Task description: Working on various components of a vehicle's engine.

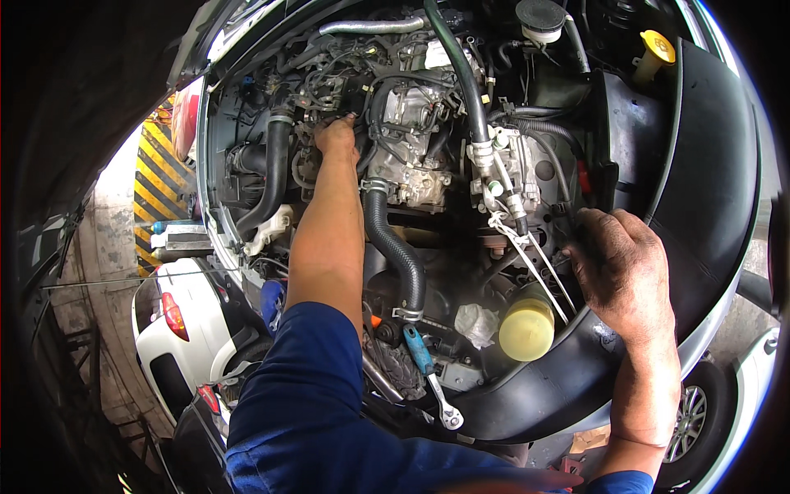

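In the head view, the engine [411,148] sits far and central in the bay, and the left hand [337,138] reaches in along its left side. The fingertips are buried among wires and hoses, so I cannot tell whether they grasp anything. A blind pull there could tug a connector loose or scrape the knuckles on metal. The bare forearm runs between the left black hose [278,165] and the ribbed hose [397,243]; if the engine is hot, skin could burn, and leaning hard could strain a hose joint.

The right hand [624,276] is on the right, by the inner edge of the black fender cover [712,173]. Its fingers are half curled; the palm is hidden, so I cannot tell whether it holds something. If it bears weight, the cover could slide and upset the balance.

Just beside the right hand, to its left, white cords [527,247] are tied to a pipe; a snagged finger could jerk them. A ratchet [426,366] lies near the front edge, beside the ribbed hose's near end, where a brush of the shirt could knock it down. The yellow tub [527,329] and crumpled plastic [476,327] nearby could likewise be nudged into the bay.
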The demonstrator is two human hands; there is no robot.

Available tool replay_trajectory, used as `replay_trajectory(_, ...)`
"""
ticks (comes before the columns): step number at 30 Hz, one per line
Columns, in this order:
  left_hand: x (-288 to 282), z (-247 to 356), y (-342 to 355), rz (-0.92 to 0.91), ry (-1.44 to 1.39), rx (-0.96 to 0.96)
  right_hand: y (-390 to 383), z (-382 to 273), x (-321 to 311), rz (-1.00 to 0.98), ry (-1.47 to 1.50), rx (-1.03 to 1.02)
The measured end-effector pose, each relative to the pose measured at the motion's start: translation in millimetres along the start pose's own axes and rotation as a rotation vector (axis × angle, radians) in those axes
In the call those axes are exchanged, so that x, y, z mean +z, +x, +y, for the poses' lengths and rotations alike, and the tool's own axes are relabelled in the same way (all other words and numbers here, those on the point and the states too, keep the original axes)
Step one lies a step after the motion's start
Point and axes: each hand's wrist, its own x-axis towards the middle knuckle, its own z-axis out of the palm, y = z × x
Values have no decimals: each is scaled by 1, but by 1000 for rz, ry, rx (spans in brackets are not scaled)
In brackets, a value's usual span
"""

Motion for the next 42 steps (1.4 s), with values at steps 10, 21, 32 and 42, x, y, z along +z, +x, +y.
replay_trajectory(10,-7,-14,16,13,-37,255,1,-2,0,-3,0,-28)
replay_trajectory(21,-9,32,-21,85,-142,-300,1,5,2,-40,-1,55)
replay_trajectory(32,-16,20,-7,-121,-96,40,1,1,-2,-17,-11,2)
replay_trajectory(42,-52,40,-95,-122,520,402,0,2,-3,-64,-27,65)
